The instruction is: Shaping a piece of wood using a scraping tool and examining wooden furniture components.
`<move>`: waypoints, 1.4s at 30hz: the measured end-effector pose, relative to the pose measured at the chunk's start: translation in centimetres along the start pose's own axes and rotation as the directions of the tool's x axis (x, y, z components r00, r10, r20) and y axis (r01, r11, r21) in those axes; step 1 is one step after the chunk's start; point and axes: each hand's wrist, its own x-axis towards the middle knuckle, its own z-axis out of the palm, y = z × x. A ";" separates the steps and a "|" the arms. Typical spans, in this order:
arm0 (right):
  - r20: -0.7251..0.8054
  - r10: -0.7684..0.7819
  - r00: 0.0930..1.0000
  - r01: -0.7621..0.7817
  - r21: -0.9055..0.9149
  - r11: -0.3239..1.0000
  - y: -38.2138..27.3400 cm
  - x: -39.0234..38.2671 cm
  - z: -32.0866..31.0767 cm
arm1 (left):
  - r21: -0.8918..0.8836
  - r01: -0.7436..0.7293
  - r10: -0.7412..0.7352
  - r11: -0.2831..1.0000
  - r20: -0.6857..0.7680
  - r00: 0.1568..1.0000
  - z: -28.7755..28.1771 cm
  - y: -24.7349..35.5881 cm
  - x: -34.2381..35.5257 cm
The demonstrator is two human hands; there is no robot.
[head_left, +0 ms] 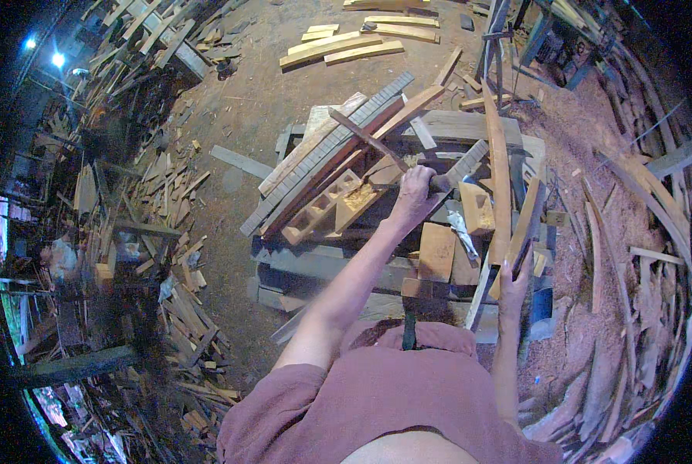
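My left hand (415, 193) is closed at the middle of the cluttered worktable, its fingers bent over a dark piece (439, 183) that I cannot make out, beside the end of a long stick (361, 131). Long boards (315, 162) lie diagonally beyond it, next to a block with square cavities (315, 213). My right hand (514, 282) grips a narrow board (525, 220) at the table's right side, next to another long tapered board (494, 155). Between my hands are a wooden block (435, 251), a hollowed block (477, 209) and a crumpled pale scrap (460, 230).
Several cut boards (338, 46) lie on the dirt floor (230, 131) beyond the table (323, 267). Heaped offcuts (191, 317) line the left side. Long strips and slabs (640, 201) with sawdust lie along the right. An upright post (485, 46) stands at the back right.
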 end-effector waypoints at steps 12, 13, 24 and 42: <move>-0.115 -0.077 0.990 0.105 0.257 0.961 -4.3 0.9 -0.5 | -0.040 0.002 -0.002 0.999 0.008 1.000 -1.0 0.0 -0.3; -0.175 -0.061 0.983 0.109 0.281 0.953 -4.5 0.9 -0.2 | -0.040 0.002 -0.002 0.999 0.005 1.000 -1.0 0.1 -0.2; 0.221 -0.180 0.958 0.169 0.069 0.983 -5.7 1.8 5.8 | 0.000 -0.005 0.005 1.000 0.021 1.000 0.4 -0.8 -0.1; 0.485 0.059 0.873 0.146 -0.374 0.916 -4.0 1.8 7.5 | 0.181 -0.068 0.060 0.981 0.049 0.997 2.4 -1.6 -0.9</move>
